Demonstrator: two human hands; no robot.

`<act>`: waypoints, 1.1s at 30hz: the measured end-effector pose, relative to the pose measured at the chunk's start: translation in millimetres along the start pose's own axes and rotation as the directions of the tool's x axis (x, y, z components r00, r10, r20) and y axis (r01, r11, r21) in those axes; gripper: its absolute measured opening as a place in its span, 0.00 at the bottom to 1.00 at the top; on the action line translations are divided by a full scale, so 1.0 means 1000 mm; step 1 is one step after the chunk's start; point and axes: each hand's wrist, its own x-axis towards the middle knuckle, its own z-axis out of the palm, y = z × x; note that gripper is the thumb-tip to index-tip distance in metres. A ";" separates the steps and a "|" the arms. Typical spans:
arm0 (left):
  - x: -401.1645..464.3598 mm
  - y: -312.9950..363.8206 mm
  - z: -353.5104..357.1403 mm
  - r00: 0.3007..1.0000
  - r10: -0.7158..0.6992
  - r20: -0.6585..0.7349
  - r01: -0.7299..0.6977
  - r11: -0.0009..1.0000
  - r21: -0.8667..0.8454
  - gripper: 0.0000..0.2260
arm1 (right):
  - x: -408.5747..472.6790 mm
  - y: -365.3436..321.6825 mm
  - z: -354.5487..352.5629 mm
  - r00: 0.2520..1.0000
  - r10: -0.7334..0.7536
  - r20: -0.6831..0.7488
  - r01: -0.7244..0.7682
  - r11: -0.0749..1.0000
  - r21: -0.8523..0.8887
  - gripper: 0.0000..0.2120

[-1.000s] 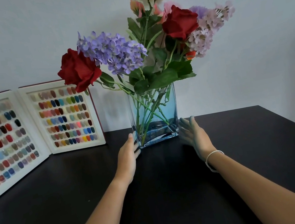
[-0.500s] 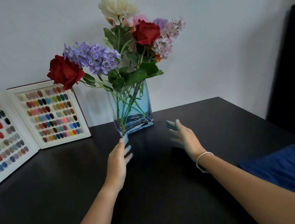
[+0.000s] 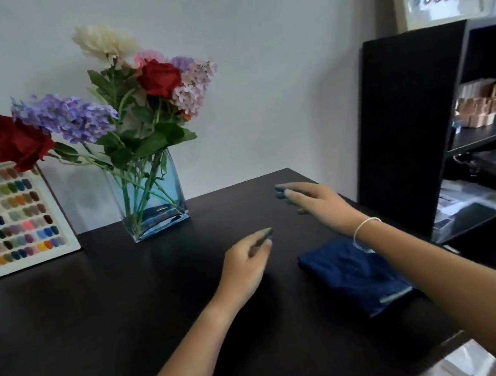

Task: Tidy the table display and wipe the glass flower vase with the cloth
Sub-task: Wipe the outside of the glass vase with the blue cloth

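A square blue-tinted glass vase (image 3: 152,200) holding red, purple, pink and cream flowers (image 3: 101,104) stands at the back of the black table (image 3: 67,333), against the wall. A folded dark blue cloth (image 3: 352,272) lies on the table's right side, partly under my right forearm. My left hand (image 3: 246,266) hovers over the table middle, left of the cloth, fingers loosely curled and holding nothing. My right hand (image 3: 315,203) is stretched out flat above the table's right edge, beyond the cloth, empty. Both hands are well clear of the vase.
A white display book of coloured nail samples (image 3: 5,215) leans against the wall at the back left, beside the vase. A black shelf unit (image 3: 420,126) with boxes and papers stands right of the table. The table's right edge and near corner are close to the cloth.
Both hands have drawn back from the vase and shifted right. My view has turned right, bringing the blue cloth and the shelf unit into sight.
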 end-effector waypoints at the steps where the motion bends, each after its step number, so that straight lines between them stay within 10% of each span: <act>1: 0.000 0.001 0.010 0.999 0.037 0.032 -0.039 0.998 0.050 0.12 | -0.007 0.008 -0.011 1.000 -0.003 -0.012 0.003 0.999 -0.046 0.14; 10: 0.013 0.003 0.057 0.985 0.049 0.166 -0.116 0.901 0.418 0.14 | -0.048 0.073 -0.077 0.979 0.190 0.077 -0.111 0.807 -0.579 0.18; 21: 0.022 0.004 0.054 0.973 -0.055 0.223 -0.055 0.887 0.458 0.03 | -0.032 0.071 -0.083 0.977 0.173 0.126 -0.043 0.737 -0.674 0.05; 33: 0.044 0.011 -0.048 0.998 0.059 -0.026 -0.044 0.918 0.394 0.03 | 0.025 0.025 -0.027 0.991 0.042 0.126 -0.013 0.975 -0.222 0.04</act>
